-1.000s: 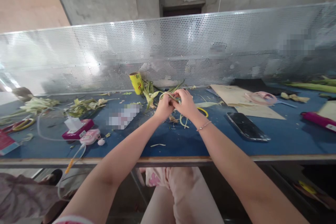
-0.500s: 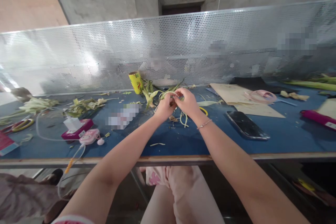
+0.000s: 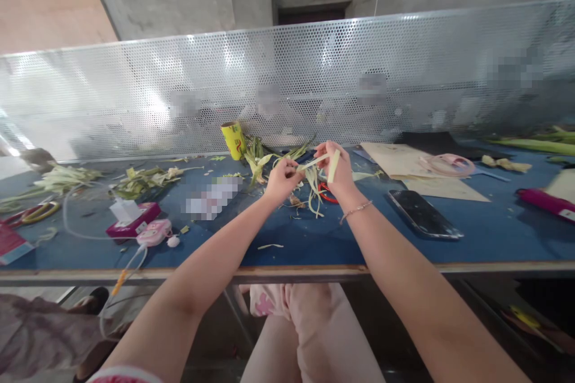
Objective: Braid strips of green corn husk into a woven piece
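Note:
Above the blue table (image 3: 314, 239), my left hand (image 3: 281, 179) pinches one end of a pale green leaf strip (image 3: 317, 163). My right hand (image 3: 338, 169) grips the other end of the same strip, which bends down over its fingers. The strip is stretched between the two hands. More thin leaf strips (image 3: 312, 191) hang and lie beneath them. A bunch of green leaves (image 3: 263, 158) lies just behind my left hand. A red ring (image 3: 327, 192) shows under my right hand.
A yellow tape roll (image 3: 233, 139) stands by the perforated metal screen (image 3: 287, 84). A black phone (image 3: 422, 214) lies to the right, with cardboard (image 3: 404, 164) and a pink hoop (image 3: 444, 164) behind it. Pink boxes and a cable (image 3: 135, 221) sit left, past leaf scraps (image 3: 144, 179).
My hands have drawn apart. The right hand moved up and to the right, pulling a leaf strip taut away from the left hand, and the red ring under it is now uncovered.

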Available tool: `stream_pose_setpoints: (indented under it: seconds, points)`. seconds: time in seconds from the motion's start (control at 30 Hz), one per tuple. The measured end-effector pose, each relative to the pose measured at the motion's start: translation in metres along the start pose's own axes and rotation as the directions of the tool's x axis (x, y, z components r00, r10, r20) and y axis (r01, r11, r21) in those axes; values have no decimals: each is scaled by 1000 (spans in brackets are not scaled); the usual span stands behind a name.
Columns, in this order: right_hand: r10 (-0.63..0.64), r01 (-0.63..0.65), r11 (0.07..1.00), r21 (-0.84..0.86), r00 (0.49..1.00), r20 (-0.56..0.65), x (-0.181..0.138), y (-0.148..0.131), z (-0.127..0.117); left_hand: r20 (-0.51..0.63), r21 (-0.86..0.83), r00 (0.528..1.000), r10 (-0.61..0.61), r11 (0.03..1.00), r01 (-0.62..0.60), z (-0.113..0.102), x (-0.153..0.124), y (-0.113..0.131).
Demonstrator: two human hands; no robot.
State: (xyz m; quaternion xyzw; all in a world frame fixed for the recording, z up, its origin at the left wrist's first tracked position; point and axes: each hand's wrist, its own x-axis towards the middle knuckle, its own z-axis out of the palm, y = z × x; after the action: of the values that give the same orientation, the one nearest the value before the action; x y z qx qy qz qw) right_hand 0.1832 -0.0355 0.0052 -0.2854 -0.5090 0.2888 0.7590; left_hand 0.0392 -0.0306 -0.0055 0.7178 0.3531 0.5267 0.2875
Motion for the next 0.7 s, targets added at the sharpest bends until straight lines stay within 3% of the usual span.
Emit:
stream_pose_setpoints:
  seconds: [0.1, 0.23, 0.47, 0.7]
  points:
    - [33, -45, 991, 127, 995, 89, -2, -3, 2, 19, -147, 996, -87, 985, 89, -1, 2, -1]
    - [29, -62, 979, 192, 985, 170, -6, -7, 6, 37, -307, 993, -116, 944, 121, 0, 6, -3]
    - [42, -71, 973, 218, 990, 137, -7, -6, 4, 30, -571, 970, -242, 792, 216, 1, 8, -1]
    - [76, -93, 981, 170, 992, 105, -6, -6, 5, 91, -612, 919, -385, 706, 356, -3, 8, 8]
